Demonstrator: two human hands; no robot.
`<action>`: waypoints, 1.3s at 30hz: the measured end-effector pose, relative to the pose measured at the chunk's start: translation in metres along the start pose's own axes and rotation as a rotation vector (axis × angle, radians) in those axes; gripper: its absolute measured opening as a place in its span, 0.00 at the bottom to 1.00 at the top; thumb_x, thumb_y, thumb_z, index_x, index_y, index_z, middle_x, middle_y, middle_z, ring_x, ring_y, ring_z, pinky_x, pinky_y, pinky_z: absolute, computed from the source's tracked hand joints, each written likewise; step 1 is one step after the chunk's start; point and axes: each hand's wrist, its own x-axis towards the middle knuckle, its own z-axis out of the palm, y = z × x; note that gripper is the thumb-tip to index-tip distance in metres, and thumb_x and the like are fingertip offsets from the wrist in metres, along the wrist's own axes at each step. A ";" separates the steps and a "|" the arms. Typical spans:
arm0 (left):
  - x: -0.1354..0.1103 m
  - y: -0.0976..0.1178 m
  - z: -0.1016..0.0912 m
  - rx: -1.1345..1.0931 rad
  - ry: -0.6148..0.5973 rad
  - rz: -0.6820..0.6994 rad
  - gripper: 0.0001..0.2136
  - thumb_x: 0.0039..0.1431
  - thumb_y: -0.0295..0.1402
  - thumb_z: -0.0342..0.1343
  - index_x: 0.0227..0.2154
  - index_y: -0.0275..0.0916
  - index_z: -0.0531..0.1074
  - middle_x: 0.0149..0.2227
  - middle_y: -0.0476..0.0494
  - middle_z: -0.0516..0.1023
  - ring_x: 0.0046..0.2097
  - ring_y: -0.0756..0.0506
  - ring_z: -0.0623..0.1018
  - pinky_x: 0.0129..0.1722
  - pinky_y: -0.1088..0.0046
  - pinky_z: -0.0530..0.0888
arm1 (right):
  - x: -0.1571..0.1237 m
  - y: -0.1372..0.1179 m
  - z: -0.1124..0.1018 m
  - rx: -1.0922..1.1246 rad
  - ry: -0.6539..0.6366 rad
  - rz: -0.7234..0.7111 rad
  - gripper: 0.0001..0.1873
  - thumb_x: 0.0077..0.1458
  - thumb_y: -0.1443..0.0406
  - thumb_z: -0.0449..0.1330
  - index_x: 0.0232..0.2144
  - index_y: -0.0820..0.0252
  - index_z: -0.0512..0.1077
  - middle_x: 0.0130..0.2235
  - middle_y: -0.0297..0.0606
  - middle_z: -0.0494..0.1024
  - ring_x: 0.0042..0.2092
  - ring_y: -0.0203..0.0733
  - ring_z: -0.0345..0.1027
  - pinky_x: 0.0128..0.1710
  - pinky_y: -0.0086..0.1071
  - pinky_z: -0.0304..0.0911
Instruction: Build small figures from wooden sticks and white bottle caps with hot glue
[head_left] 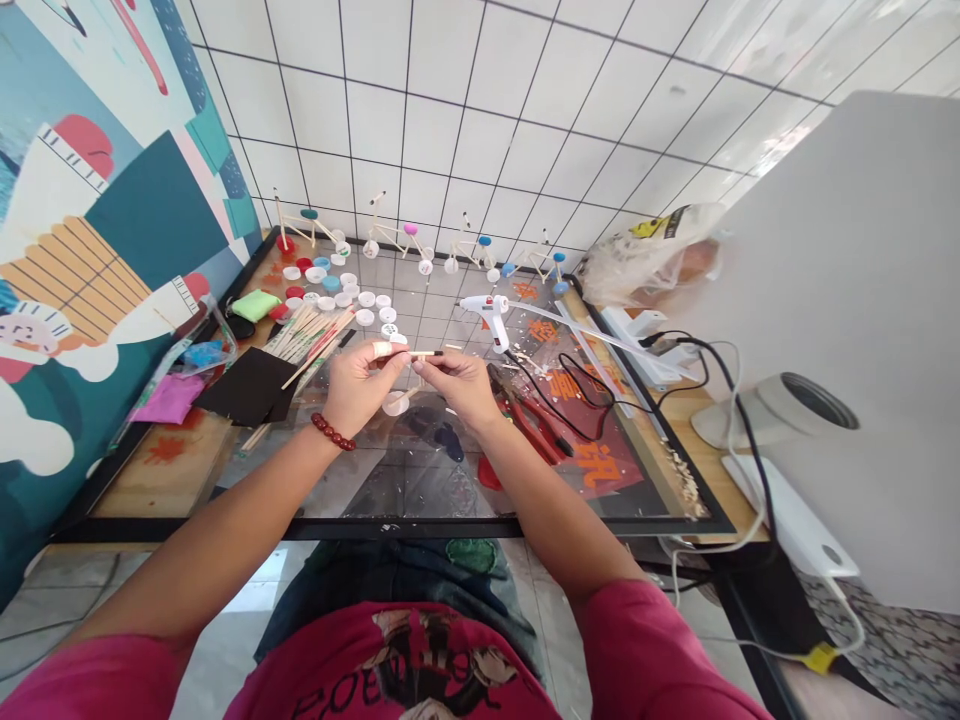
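Over the middle of the table, my left hand (361, 378) and my right hand (461, 388) meet with fingers closed on a short, pale wooden stick (426, 353) with dark ends. The stick lies roughly level between my fingertips. Just below my hands a white bottle cap (395, 404) rests on the table, with a bit of wood by it. A white hot glue gun (491, 315) stands beyond my right hand. Pliers with red handles (541, 425) lie to its right. Left of my left hand is a bundle of wooden sticks (307, 335).
Several small bicycle models (394, 236) of sticks and caps line the back by the tiled wall. Loose caps (349, 280) lie before them. Black sheets (247, 386) and a pink packet (171, 398) are left; a black cable (592, 430) loops at right.
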 end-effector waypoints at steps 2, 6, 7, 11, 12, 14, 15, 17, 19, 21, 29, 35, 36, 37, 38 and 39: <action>0.000 0.000 0.000 0.030 0.010 0.010 0.09 0.55 0.38 0.63 0.33 0.40 0.82 0.37 0.44 0.84 0.39 0.43 0.81 0.40 0.66 0.77 | 0.000 -0.001 0.000 -0.002 0.000 0.009 0.08 0.47 0.57 0.69 0.28 0.53 0.84 0.27 0.32 0.79 0.30 0.37 0.66 0.34 0.32 0.59; -0.001 0.001 -0.001 0.065 0.017 0.024 0.08 0.55 0.39 0.62 0.33 0.41 0.82 0.36 0.45 0.83 0.38 0.44 0.80 0.40 0.66 0.77 | -0.001 -0.002 0.000 -0.005 0.006 0.021 0.09 0.46 0.56 0.70 0.28 0.53 0.84 0.27 0.33 0.80 0.30 0.37 0.66 0.33 0.33 0.60; -0.001 0.001 0.000 0.071 0.018 0.025 0.08 0.55 0.39 0.62 0.33 0.42 0.82 0.36 0.46 0.83 0.38 0.44 0.80 0.40 0.67 0.77 | -0.001 -0.003 0.000 -0.006 0.009 0.019 0.09 0.46 0.56 0.70 0.28 0.53 0.84 0.27 0.33 0.79 0.30 0.37 0.66 0.33 0.33 0.60; -0.001 -0.001 0.001 0.054 0.000 0.008 0.10 0.56 0.40 0.61 0.34 0.41 0.81 0.37 0.44 0.82 0.40 0.43 0.80 0.42 0.65 0.76 | 0.000 -0.003 0.001 0.017 0.020 0.029 0.11 0.44 0.55 0.70 0.27 0.54 0.83 0.25 0.32 0.78 0.28 0.36 0.65 0.32 0.32 0.60; 0.000 -0.002 0.001 0.027 -0.022 -0.009 0.11 0.56 0.40 0.62 0.37 0.40 0.80 0.40 0.43 0.82 0.42 0.43 0.80 0.44 0.64 0.76 | 0.000 -0.004 0.002 0.034 0.030 0.045 0.11 0.43 0.54 0.70 0.26 0.54 0.83 0.24 0.32 0.78 0.28 0.36 0.64 0.31 0.32 0.60; 0.000 -0.003 0.001 -0.022 -0.100 -0.064 0.21 0.50 0.40 0.66 0.47 0.41 0.76 0.48 0.40 0.79 0.47 0.41 0.79 0.48 0.61 0.75 | 0.002 -0.004 0.002 0.077 0.052 0.092 0.13 0.41 0.52 0.71 0.24 0.55 0.82 0.22 0.31 0.76 0.27 0.36 0.63 0.30 0.32 0.61; 0.001 -0.003 0.000 -0.021 -0.147 -0.095 0.29 0.45 0.40 0.69 0.53 0.42 0.72 0.53 0.39 0.77 0.50 0.40 0.78 0.49 0.60 0.74 | 0.003 -0.004 0.002 0.100 0.063 0.116 0.14 0.39 0.52 0.71 0.23 0.55 0.81 0.22 0.31 0.75 0.26 0.36 0.63 0.30 0.32 0.61; 0.001 -0.002 -0.003 0.055 -0.217 -0.140 0.44 0.34 0.39 0.75 0.59 0.43 0.66 0.56 0.37 0.72 0.52 0.37 0.76 0.50 0.58 0.73 | 0.005 -0.004 0.002 0.142 0.085 0.150 0.15 0.37 0.51 0.72 0.21 0.56 0.80 0.21 0.30 0.73 0.25 0.35 0.62 0.30 0.32 0.62; 0.001 -0.002 -0.006 0.191 -0.246 -0.149 0.50 0.25 0.39 0.77 0.58 0.41 0.66 0.54 0.35 0.72 0.52 0.34 0.75 0.49 0.56 0.73 | 0.006 -0.004 0.001 0.172 0.105 0.162 0.16 0.36 0.52 0.73 0.21 0.57 0.79 0.21 0.30 0.73 0.25 0.34 0.62 0.30 0.31 0.61; 0.000 -0.004 -0.009 0.306 -0.247 -0.142 0.49 0.19 0.39 0.78 0.53 0.39 0.70 0.49 0.35 0.73 0.48 0.33 0.75 0.45 0.55 0.74 | 0.006 -0.003 0.000 0.193 0.115 0.164 0.16 0.36 0.52 0.73 0.21 0.57 0.79 0.21 0.30 0.73 0.25 0.34 0.62 0.30 0.31 0.61; 0.004 -0.017 -0.013 0.178 -0.377 -0.205 0.22 0.33 0.35 0.73 0.36 0.41 0.76 0.33 0.45 0.79 0.34 0.41 0.78 0.36 0.64 0.75 | 0.007 -0.004 -0.002 0.275 0.102 0.178 0.16 0.35 0.53 0.73 0.23 0.57 0.78 0.23 0.30 0.75 0.27 0.34 0.65 0.33 0.31 0.65; 0.005 -0.013 -0.008 -0.159 -0.469 -0.354 0.20 0.42 0.35 0.68 0.41 0.38 0.77 0.39 0.43 0.82 0.38 0.42 0.80 0.40 0.64 0.75 | 0.009 -0.008 -0.006 0.291 0.103 0.143 0.15 0.37 0.54 0.73 0.24 0.56 0.79 0.25 0.30 0.75 0.28 0.34 0.64 0.34 0.30 0.64; 0.004 -0.013 -0.006 -0.202 -0.456 -0.369 0.20 0.42 0.35 0.68 0.42 0.38 0.76 0.38 0.44 0.82 0.37 0.43 0.79 0.40 0.65 0.75 | 0.009 -0.008 -0.007 0.302 0.099 0.134 0.14 0.37 0.54 0.74 0.25 0.56 0.80 0.26 0.31 0.76 0.28 0.33 0.63 0.34 0.30 0.64; 0.003 -0.012 -0.005 -0.242 -0.442 -0.385 0.21 0.42 0.34 0.68 0.43 0.38 0.76 0.38 0.44 0.82 0.37 0.43 0.79 0.39 0.65 0.75 | 0.009 -0.009 -0.007 0.314 0.092 0.128 0.14 0.36 0.55 0.74 0.25 0.56 0.80 0.27 0.31 0.77 0.28 0.33 0.63 0.34 0.31 0.64; 0.003 -0.012 -0.004 -0.273 -0.430 -0.399 0.22 0.42 0.34 0.69 0.43 0.38 0.76 0.37 0.44 0.82 0.36 0.44 0.79 0.39 0.66 0.75 | 0.008 -0.009 -0.007 0.326 0.086 0.123 0.14 0.36 0.55 0.74 0.25 0.56 0.80 0.29 0.32 0.78 0.28 0.33 0.64 0.34 0.31 0.64; 0.002 -0.012 -0.004 -0.296 -0.424 -0.410 0.22 0.42 0.34 0.69 0.44 0.38 0.75 0.37 0.45 0.81 0.35 0.44 0.79 0.39 0.66 0.75 | 0.008 -0.010 -0.007 0.333 0.082 0.121 0.15 0.36 0.55 0.74 0.25 0.56 0.81 0.30 0.33 0.79 0.29 0.33 0.64 0.34 0.31 0.64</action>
